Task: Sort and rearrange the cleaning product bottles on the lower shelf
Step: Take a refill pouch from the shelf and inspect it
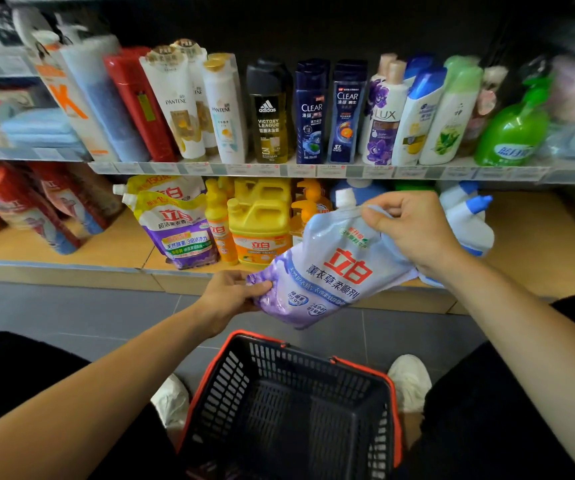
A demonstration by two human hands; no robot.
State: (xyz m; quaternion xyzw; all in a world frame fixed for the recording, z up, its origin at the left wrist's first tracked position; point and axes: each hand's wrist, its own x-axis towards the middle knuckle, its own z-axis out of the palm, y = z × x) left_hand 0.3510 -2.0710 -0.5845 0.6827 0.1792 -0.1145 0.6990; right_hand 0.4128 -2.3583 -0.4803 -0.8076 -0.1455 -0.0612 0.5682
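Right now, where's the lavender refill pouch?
Head view, centre-right: lavender refill pouch held before the lower shelf, above the basket; left hand grips its bottom corner, right hand its top.

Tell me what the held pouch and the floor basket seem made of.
Pouch: probably soft, glossy plastic film; it creases and sags between the left hand and right hand. Basket: apparently rigid matte black plastic, with moulded slots and orange-red rim.

1. bright, even, diffuse light; the recess behind the upper shelf (pixel 279 169) is black.
2. soft sheen on the pouch (pixel 327 268) film.
3. centre labels sharp; corners smeared, worst far left and right.
4. wide-angle bowing of shelf lines.
5. basket (pixel 279 362) interior dim.
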